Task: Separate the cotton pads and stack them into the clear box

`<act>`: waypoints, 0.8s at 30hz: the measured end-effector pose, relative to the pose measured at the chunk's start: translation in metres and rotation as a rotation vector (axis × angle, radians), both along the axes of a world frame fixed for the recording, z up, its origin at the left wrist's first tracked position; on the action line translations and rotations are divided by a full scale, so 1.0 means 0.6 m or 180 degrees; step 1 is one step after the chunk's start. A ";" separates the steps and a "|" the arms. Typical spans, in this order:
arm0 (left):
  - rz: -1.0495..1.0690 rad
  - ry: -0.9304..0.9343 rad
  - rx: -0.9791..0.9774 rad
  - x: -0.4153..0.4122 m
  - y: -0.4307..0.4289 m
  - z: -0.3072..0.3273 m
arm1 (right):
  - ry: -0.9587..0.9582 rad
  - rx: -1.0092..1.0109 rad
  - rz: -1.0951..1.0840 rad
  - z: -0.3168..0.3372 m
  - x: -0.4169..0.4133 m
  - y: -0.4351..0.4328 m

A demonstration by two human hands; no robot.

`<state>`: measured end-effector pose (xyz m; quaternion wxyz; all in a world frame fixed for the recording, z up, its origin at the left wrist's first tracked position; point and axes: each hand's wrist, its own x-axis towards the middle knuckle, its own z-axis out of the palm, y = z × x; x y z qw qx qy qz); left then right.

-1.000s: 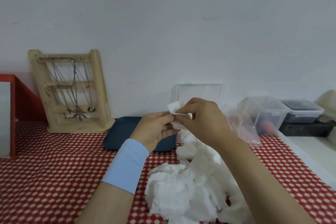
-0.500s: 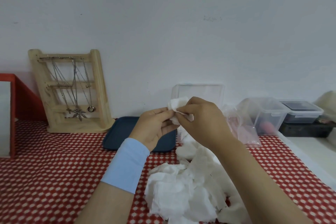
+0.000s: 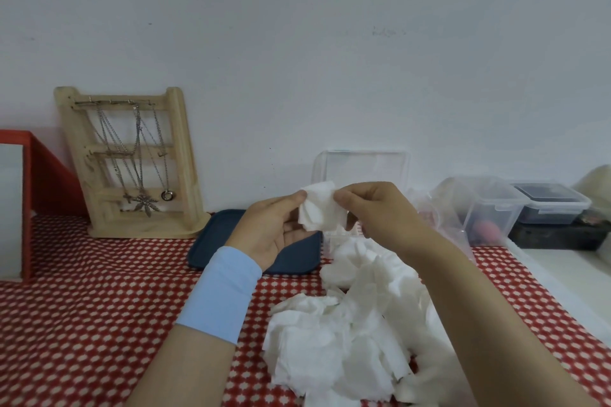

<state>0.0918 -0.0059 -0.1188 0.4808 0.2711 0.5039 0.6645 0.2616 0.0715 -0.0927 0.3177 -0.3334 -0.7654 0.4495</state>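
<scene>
left hand (image 3: 271, 228) and right hand (image 3: 380, 208) pinch opposite edges of thin white cotton pad (image 3: 322, 210), raised at 6 o'clock of clear plastic box (image 3: 363, 165).

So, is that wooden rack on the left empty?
No, several chain necklaces hang from the hooks of the wooden rack, one carrying a ring pendant.

No legible text or labels

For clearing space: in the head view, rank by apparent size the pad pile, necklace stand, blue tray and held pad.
1. pad pile, though nearest the camera.
2. necklace stand.
3. blue tray, partly hidden by the left hand.
4. held pad.
</scene>
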 end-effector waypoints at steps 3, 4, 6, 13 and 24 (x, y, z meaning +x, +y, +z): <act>0.0121 0.0131 -0.0034 -0.002 0.001 -0.004 | 0.0383 0.0101 -0.0347 0.009 0.007 0.007; 0.0161 0.0231 -0.0051 -0.002 0.000 -0.005 | 0.0380 0.0213 -0.0363 0.013 0.012 0.011; 0.0143 0.0442 -0.0067 -0.001 -0.001 -0.005 | 0.0194 0.0357 -0.0160 0.019 0.021 0.015; -0.0208 0.1013 -0.0229 0.015 -0.003 -0.002 | -0.0619 0.0530 0.0785 0.027 0.037 0.014; -0.0407 0.1038 -0.0242 0.025 -0.006 0.002 | -0.0385 0.0794 0.0236 0.012 0.022 0.022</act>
